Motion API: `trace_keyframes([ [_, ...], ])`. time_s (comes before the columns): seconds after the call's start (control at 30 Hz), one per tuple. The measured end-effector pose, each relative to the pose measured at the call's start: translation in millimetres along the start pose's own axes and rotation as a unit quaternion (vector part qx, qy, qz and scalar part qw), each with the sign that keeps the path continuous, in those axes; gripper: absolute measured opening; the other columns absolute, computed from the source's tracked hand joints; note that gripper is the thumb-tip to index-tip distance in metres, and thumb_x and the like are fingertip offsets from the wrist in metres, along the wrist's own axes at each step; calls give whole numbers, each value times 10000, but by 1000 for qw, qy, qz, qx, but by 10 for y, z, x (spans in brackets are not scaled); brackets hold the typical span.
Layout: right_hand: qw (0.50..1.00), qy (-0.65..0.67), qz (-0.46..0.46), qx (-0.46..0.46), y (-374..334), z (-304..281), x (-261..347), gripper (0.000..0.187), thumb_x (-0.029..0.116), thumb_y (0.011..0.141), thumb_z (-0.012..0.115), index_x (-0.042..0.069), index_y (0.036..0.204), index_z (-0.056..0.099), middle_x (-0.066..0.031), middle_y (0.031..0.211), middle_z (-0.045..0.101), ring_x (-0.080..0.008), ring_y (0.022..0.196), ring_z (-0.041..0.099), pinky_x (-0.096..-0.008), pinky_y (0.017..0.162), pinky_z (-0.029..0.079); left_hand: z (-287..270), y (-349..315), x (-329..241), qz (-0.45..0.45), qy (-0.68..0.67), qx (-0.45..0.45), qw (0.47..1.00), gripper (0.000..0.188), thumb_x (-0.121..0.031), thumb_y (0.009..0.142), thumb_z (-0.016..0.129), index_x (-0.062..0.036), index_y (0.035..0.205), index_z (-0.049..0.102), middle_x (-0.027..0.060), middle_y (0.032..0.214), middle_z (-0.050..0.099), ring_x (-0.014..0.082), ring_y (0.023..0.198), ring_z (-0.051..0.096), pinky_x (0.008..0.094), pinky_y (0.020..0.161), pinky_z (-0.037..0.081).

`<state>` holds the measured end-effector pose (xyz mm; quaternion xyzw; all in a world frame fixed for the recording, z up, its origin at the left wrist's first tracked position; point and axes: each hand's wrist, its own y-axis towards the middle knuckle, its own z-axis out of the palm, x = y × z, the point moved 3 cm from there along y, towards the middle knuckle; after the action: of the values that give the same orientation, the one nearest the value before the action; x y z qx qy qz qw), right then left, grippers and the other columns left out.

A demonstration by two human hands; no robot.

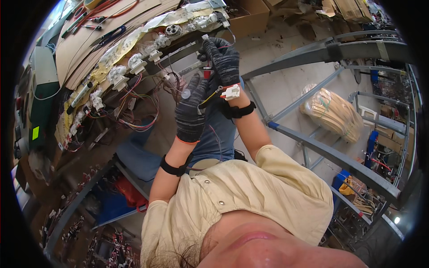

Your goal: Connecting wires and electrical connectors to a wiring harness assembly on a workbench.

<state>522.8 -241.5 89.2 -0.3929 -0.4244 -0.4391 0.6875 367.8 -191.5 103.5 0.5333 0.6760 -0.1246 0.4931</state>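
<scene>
Both my hands wear dark grey striped gloves and are raised at the near edge of a board carrying a wire harness. My right hand [222,62] is curled closed around a thin wire, with a small white connector [205,37] by its fingertips. My left hand [190,114], lower and to the left, is closed on a yellow and black wire [209,99]. That wire leads to a white connector block [231,92] by my right wrist. Between the hands is a red cylindrical piece [207,72]; what holds it is hidden. A translucent round piece [186,94] shows against the left glove.
White connectors and fixtures [136,63] line the curved board, with bundled wires [134,118] hanging below. Hand tools [111,35] lie on the cardboard surface behind. Metal frame rails [330,156] stand at the right, near a plastic-wrapped beige bundle [333,111] on the floor.
</scene>
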Motion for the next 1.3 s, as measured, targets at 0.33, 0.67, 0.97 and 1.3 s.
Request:
trace_keyframes([
  [0.33,996,-21,88,24,227,12,215,206,215,859,628,13,835,663,-9,573,562,-67,451,503,-221,403,433,-24,93,12,-26,-95,91,991,501,151,757,369,-5,1194,558,161,1124,616,219,1017,605,290,836,481],
  [0.67,990,-54,123,34,210,55,270,219,261,851,632,46,826,663,5,590,553,-64,452,501,-231,396,443,-78,203,-20,-24,-106,122,987,532,152,729,383,-14,1204,555,202,1099,614,249,1011,618,308,851,491],
  [0.97,995,-81,60,25,271,77,232,234,256,857,628,33,795,663,-17,578,574,-78,469,534,-216,417,433,-11,263,82,-12,-73,154,985,461,101,752,404,-3,1168,573,166,935,659,230,852,646,307,754,508],
  [1.3,968,-66,93,224,237,13,29,338,253,843,656,-23,1036,624,-79,974,664,-141,883,630,-257,776,500,252,355,407,-20,-127,157,979,279,-12,809,511,17,1077,582,137,862,607,264,823,585,329,729,463],
])
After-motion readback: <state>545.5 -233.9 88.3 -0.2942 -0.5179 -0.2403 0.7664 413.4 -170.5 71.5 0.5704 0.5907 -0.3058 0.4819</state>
